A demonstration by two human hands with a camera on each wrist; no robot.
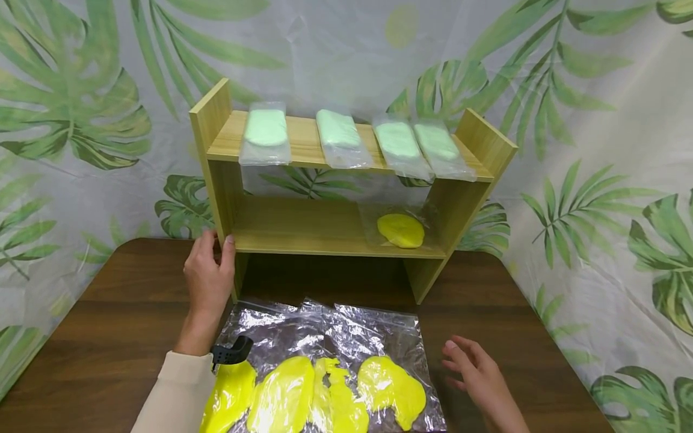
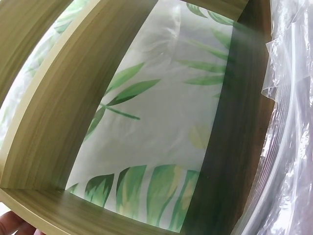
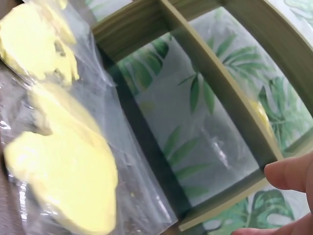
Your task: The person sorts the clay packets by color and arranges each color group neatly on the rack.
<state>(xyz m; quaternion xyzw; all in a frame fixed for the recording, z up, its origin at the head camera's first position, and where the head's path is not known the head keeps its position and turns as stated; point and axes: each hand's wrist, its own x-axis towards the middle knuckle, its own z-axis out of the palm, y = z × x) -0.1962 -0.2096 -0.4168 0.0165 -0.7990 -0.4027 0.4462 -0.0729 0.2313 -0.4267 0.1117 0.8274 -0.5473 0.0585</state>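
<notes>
My left hand grips the left side panel of a small wooden shelf, thumb at its front edge and the other fingers along the outer side. In the left wrist view, its fingertips show past the panel at the lower left. My right hand is held over the table's right side, fingers loosely bent and holding nothing. Between the hands, clear zip bags lie overlapping in front of the shelf, with flattened yellow dough-like lumps inside.
Several clear bags with pale green slabs lie along the top shelf, hanging over its front edge. One bag with a yellow lump is on the middle shelf at the right. A leaf-print cloth hangs behind the dark wooden table.
</notes>
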